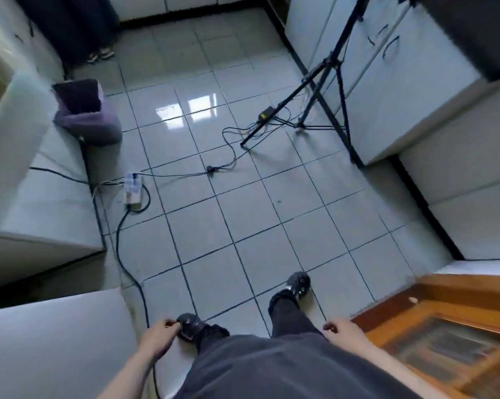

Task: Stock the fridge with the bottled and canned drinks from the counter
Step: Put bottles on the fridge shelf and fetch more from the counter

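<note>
Our left hand [156, 334] and right hand [345, 329] hang loosely curled, holding nothing. We'd best step clear of the cable [117, 243] near left and tripod [333, 60] far right.

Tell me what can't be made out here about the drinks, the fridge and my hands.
- Drinks: none in the head view; it looks down at the floor.
- Fridge: white units on the left are cut by the edge; cannot tell whether one is it.
- Wooden door: blurred.
- Left hand and right hand: palms face away; nothing seen held.
</note>
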Action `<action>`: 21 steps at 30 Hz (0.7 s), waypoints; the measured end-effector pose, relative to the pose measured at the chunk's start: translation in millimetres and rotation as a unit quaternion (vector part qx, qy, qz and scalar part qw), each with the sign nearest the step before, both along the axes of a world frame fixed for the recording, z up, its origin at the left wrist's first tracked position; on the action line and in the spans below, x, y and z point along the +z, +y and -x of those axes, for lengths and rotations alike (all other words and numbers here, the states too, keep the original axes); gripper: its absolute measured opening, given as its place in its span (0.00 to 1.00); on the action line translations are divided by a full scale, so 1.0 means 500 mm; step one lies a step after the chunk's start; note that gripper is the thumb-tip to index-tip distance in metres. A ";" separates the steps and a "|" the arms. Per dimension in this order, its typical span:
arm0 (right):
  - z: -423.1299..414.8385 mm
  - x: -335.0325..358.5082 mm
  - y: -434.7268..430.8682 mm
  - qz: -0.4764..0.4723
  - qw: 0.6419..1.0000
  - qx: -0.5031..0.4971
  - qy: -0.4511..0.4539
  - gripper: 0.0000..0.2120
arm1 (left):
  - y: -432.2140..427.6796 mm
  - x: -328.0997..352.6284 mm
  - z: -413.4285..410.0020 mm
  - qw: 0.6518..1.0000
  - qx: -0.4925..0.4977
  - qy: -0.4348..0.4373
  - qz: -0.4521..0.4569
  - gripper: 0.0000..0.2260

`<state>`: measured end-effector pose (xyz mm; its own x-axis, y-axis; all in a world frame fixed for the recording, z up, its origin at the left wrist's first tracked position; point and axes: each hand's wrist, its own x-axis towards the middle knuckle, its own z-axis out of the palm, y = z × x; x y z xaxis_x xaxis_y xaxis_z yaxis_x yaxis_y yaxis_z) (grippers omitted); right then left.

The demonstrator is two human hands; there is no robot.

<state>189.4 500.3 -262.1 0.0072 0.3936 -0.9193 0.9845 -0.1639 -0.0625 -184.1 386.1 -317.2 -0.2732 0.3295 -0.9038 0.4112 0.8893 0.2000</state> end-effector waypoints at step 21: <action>-0.687 -0.057 0.298 -0.094 0.853 -0.512 0.044 0.11 | 0.836 0.041 -0.866 0.857 -0.515 -0.007 -0.030 0.14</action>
